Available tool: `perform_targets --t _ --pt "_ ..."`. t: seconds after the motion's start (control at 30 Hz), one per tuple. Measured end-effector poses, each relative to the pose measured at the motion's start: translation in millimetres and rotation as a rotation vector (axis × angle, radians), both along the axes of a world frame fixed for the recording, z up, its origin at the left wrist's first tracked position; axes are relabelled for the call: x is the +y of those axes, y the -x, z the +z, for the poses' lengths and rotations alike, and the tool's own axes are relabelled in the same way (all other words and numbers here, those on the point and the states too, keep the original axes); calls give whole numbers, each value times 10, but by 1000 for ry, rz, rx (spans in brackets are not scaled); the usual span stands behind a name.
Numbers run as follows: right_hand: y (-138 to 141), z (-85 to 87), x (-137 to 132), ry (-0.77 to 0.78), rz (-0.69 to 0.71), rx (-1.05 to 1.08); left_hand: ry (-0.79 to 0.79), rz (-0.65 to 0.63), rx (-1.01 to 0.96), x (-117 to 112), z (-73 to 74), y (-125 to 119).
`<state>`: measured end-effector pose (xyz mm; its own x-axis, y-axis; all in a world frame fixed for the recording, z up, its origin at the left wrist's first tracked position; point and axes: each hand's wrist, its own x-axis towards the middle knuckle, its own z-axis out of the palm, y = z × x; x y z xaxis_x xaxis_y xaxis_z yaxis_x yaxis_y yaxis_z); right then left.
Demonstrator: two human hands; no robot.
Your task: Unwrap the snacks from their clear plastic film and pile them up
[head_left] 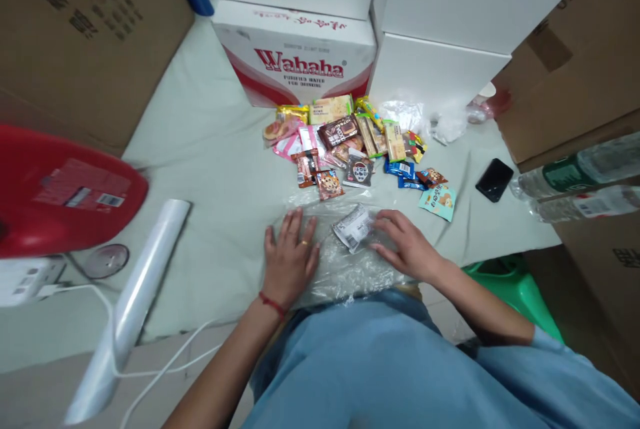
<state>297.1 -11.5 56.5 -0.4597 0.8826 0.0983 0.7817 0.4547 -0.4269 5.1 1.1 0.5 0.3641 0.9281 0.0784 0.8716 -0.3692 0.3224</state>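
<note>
A sheet of clear plastic film (327, 279) is spread at the near edge of the cloth-covered table, with a small silvery snack packet (353, 228) lying on it, label side up. My left hand (290, 256) rests flat on the film's left part, fingers stretched forward, apart from the packet. At the packet's right side is my right hand (407, 242), thumb and fingers apart; whether its fingertips touch the packet or only the film, I cannot tell. Just beyond lie a dark round-cake packet (359, 168) and a cookie packet (330, 184).
Several wrapped snacks (345, 130) are heaped before a Wahaha carton (305, 59). A film roll (130, 302), a white cable (113, 342) and a red plastic object (65, 189) lie left. On the right are a phone (494, 180), plastic bottles (575, 176) and a green stool (520, 289).
</note>
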Motion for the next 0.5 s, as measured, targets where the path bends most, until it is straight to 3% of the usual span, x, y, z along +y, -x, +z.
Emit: perform_targets --t 0.1,0.2,0.27,0.33,0.43,0.5 --pt "-374 100 -236 69 107 31 -70 -274 -136 -197 29 205" --pt "-567 62 -452 156 196 -46 69 -554 -191 -330 18 356" --pt "-569 21 -493 176 191 -18 119 -537 -192 -345 -8 399" --pt "-478 17 -407 124 133 38 82 -419 -185 -312 -34 393" --pt "-226 58 -60 4 48 -14 10 -242 -116 -238 -51 309" --pt "-51 81 233 11 77 -149 2 -163 -36 -211 -49 236"
